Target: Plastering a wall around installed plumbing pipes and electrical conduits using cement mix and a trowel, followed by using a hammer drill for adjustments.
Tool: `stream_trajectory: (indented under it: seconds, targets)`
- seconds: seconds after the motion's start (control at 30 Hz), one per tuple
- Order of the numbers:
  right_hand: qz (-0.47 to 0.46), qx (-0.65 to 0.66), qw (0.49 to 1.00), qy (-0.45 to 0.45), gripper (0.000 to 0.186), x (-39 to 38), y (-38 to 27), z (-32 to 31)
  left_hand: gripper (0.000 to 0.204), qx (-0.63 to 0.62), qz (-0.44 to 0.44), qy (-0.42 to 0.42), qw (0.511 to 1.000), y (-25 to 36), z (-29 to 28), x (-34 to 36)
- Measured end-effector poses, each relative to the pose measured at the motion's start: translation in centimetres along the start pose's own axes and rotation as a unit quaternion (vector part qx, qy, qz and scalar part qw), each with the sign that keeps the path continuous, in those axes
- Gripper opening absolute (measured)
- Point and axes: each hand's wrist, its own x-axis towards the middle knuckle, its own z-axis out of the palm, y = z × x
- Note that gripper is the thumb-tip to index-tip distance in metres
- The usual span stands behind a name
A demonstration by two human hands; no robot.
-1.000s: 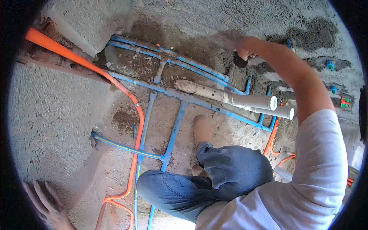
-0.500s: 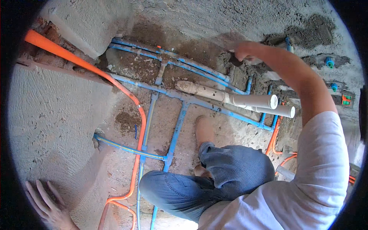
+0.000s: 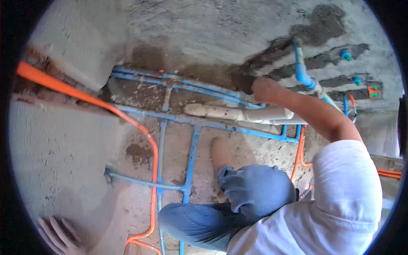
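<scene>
My right hand [image 3: 266, 90] reaches out at the upper right, close to the base of the rough wall. Its fingers are closed around what looks like a trowel [image 3: 244, 83], a dark flat blade whose handle the hand hides. The blade lies against the wet, dark mortar strip [image 3: 233, 77] above the blue pipes. At the lower left, my left hand [image 3: 59, 238] rests with fingers spread on the grey plastered wall [image 3: 68, 170] and holds nothing. Just below my right forearm, white drain pipes [image 3: 221, 112] lie partly covered.
Blue water pipes [image 3: 193, 157] cross the floor around my bare foot [image 3: 220, 153]. An orange conduit [image 3: 155, 182] curves down the left side. From the right wall sticks out a blue elbow pipe [image 3: 304, 76], close to my forearm. Blue-green capped outlets [image 3: 346, 55] sit in filled grooves.
My right hand has come down the wall toward the pipes with the trowel, and the forearm has lowered, uncovering the blue elbow pipe. The view has shifted slightly. My left hand stays on the wall.
</scene>
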Motion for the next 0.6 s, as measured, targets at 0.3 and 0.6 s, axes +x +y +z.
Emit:
stream_trajectory:
  seconds: [0.3, 0.6]
  targets:
    - [0.121, 0.176, 0.966, 0.149, 0.039, 10.3, -0.1, 5.2, 0.037, -0.032, -0.001, 0.011, 0.999, 0.0, 1.0, -0.3]
    - [0.027, 0.170, 0.982, 0.082, 0.053, 18.0, 3.0, 9.8, 0.041, -0.011, 0.011, -0.011, 1.000, -0.3, 1.3, -0.9]
